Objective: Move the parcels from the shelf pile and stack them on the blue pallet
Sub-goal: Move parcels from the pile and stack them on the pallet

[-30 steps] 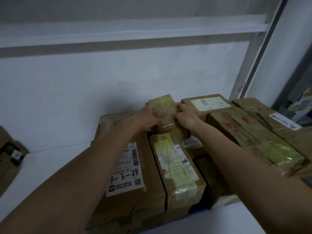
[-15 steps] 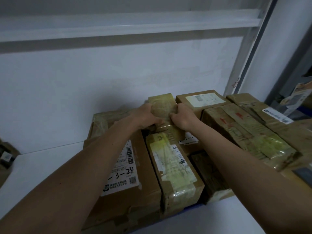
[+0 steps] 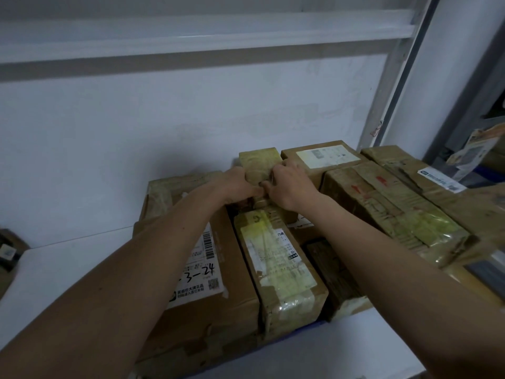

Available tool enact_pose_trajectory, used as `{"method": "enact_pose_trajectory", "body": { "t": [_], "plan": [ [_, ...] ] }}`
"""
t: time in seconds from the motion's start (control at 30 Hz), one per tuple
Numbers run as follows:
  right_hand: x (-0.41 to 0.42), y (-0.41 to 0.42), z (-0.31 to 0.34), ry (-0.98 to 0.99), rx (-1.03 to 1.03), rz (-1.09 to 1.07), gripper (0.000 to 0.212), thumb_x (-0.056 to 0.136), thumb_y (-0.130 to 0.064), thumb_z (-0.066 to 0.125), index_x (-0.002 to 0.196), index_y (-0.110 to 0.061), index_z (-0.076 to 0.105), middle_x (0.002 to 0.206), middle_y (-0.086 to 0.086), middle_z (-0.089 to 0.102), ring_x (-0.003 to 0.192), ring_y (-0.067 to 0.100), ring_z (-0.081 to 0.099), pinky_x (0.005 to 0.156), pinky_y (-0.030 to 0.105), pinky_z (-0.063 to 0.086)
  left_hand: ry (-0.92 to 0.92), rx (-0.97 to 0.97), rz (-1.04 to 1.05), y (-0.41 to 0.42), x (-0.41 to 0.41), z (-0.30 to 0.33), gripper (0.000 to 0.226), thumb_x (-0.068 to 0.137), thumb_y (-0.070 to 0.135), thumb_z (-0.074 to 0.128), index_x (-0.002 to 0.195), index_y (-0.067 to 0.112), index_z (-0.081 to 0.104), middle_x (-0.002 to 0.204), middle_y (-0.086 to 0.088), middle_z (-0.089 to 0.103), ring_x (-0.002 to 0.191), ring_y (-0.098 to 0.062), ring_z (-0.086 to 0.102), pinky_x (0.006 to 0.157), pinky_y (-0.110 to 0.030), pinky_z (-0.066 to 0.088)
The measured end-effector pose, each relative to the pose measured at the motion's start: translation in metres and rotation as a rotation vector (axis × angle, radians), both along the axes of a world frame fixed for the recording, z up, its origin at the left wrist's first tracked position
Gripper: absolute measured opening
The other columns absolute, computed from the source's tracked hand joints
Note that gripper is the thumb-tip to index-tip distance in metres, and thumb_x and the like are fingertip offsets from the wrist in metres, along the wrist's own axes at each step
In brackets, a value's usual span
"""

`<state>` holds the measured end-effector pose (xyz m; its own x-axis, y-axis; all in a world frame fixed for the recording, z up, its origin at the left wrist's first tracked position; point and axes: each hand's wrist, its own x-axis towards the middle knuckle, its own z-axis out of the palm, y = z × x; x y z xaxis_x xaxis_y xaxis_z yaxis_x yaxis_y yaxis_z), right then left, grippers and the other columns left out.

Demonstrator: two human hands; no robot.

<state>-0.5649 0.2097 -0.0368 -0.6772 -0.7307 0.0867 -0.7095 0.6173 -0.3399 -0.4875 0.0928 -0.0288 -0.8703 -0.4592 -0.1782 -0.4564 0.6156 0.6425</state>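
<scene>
Our left hand (image 3: 237,185) and right hand (image 3: 287,184) clasp small yellow-taped parcel (image 3: 259,165) at pile's rear edge; its lower half hidden behind fingers.

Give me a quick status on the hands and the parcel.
Both hands, left and right, clamped on small taped parcel. Parcel at back of pile, against wall. Boxes tight on both sides.

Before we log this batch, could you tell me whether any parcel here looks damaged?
Yes: the large labelled box at the left has torn, peeling tape along its front lower edge, and the long taped parcel at the right looks crumpled.
</scene>
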Motion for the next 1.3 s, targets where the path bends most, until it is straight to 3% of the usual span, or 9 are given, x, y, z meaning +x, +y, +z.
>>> {"method": "enact_pose_trajectory", "body": {
  "t": [0.07, 0.23, 0.37, 0.47, 0.57, 0.8, 0.97, 1.1, 1.3],
  "plan": [
    [0.001, -0.001, 0.002, 0.002, 0.010, 0.012, 0.035, 0.094, -0.035, 0.051, 0.113, -0.007, 0.053, 0.130, 0.018, 0.040, 0.122, 0.037, 0.037, 0.099, 0.043, 0.036, -0.014, -0.035, -0.033, 0.001, 0.001, 0.002, 0.033, 0.084, 0.033, 0.069, 0.108, 0.011, 0.064, 0.097, -0.006, 0.066, 0.085, -0.019, 0.061, 0.066, -0.025, 0.047],
    [0.001, -0.002, 0.006, 0.023, 0.062, 0.051, 0.039, 0.092, -0.040, 0.052, 0.116, -0.008, 0.052, 0.129, 0.017, 0.044, 0.124, 0.036, 0.036, 0.103, 0.043, 0.034, -0.071, -0.096, -0.093, 0.002, 0.007, 0.004, 0.039, 0.079, 0.034, 0.073, 0.111, 0.016, 0.062, 0.107, -0.003, 0.065, 0.094, -0.017, 0.060, 0.074, -0.027, 0.046],
    [0.003, -0.001, 0.008, 0.035, 0.102, 0.055, 0.040, 0.092, -0.043, 0.050, 0.117, -0.011, 0.051, 0.129, 0.016, 0.046, 0.123, 0.035, 0.038, 0.105, 0.046, 0.034, -0.025, -0.056, -0.085, 0.002, 0.010, 0.003, 0.044, 0.074, 0.030, 0.080, 0.110, 0.016, 0.061, 0.094, 0.006, 0.063, 0.083, -0.010, 0.057, 0.061, -0.021, 0.038],
    [0.005, 0.001, 0.009, 0.033, 0.112, 0.044, 0.042, 0.092, -0.044, 0.050, 0.119, -0.011, 0.050, 0.131, 0.016, 0.044, 0.126, 0.036, 0.035, 0.104, 0.046, 0.034, 0.008, -0.059, -0.045, 0.003, 0.012, 0.002, 0.060, 0.071, 0.030, 0.082, 0.122, 0.019, 0.052, 0.083, 0.019, 0.048, 0.073, 0.003, 0.044, 0.057, -0.017, 0.031],
    [0.005, 0.002, 0.011, 0.036, 0.122, 0.028, 0.043, 0.093, -0.043, 0.050, 0.122, -0.011, 0.050, 0.133, 0.016, 0.043, 0.128, 0.037, 0.033, 0.104, 0.046, 0.034, 0.008, -0.057, -0.050, 0.004, 0.014, 0.001, 0.073, 0.072, 0.029, 0.082, 0.134, 0.021, 0.045, 0.087, 0.019, 0.048, 0.079, -0.003, 0.045, 0.058, -0.016, 0.029],
    [0.008, 0.002, 0.014, 0.021, 0.144, 0.043, 0.049, 0.093, -0.044, 0.049, 0.128, -0.011, 0.047, 0.136, 0.018, 0.041, 0.129, 0.037, 0.033, 0.108, 0.047, 0.031, 0.001, -0.088, -0.071, 0.007, 0.016, 0.006, 0.078, 0.078, 0.031, 0.076, 0.145, 0.017, 0.037, 0.138, -0.004, 0.049, 0.114, -0.018, 0.049, 0.083, -0.023, 0.034],
    [0.017, 0.001, 0.024, 0.074, 0.133, 0.109, 0.047, 0.095, -0.038, 0.046, 0.134, -0.012, 0.045, 0.138, 0.017, 0.039, 0.129, 0.038, 0.033, 0.107, 0.048, 0.032, 0.049, -0.225, -0.016, 0.004, 0.034, 0.019, 0.054, 0.087, 0.025, 0.068, 0.136, 0.011, 0.049, 0.127, -0.010, 0.059, 0.104, -0.021, 0.057, 0.081, -0.027, 0.045],
    [0.034, -0.004, 0.032, 0.154, 0.161, 0.217, 0.051, 0.094, -0.040, 0.045, 0.138, -0.014, 0.041, 0.141, 0.017, 0.040, 0.129, 0.038, 0.033, 0.105, 0.046, 0.030, 0.000, -0.529, 0.117, -0.001, 0.064, 0.024, 0.056, 0.087, 0.029, 0.065, 0.138, 0.015, 0.046, 0.138, -0.009, 0.050, 0.121, -0.027, 0.049, 0.092, -0.034, 0.040],
    [0.086, -0.029, 0.036, 0.136, 0.128, 0.425, 0.059, 0.091, -0.046, 0.050, 0.138, -0.012, 0.041, 0.140, 0.016, 0.040, 0.130, 0.038, 0.033, 0.105, 0.049, 0.032, -0.122, -0.612, 0.325, 0.000, 0.136, 0.027, 0.052, 0.088, 0.035, 0.059, 0.136, 0.018, 0.049, 0.129, -0.009, 0.051, 0.114, -0.028, 0.051, 0.090, -0.039, 0.046]
  ]
}}
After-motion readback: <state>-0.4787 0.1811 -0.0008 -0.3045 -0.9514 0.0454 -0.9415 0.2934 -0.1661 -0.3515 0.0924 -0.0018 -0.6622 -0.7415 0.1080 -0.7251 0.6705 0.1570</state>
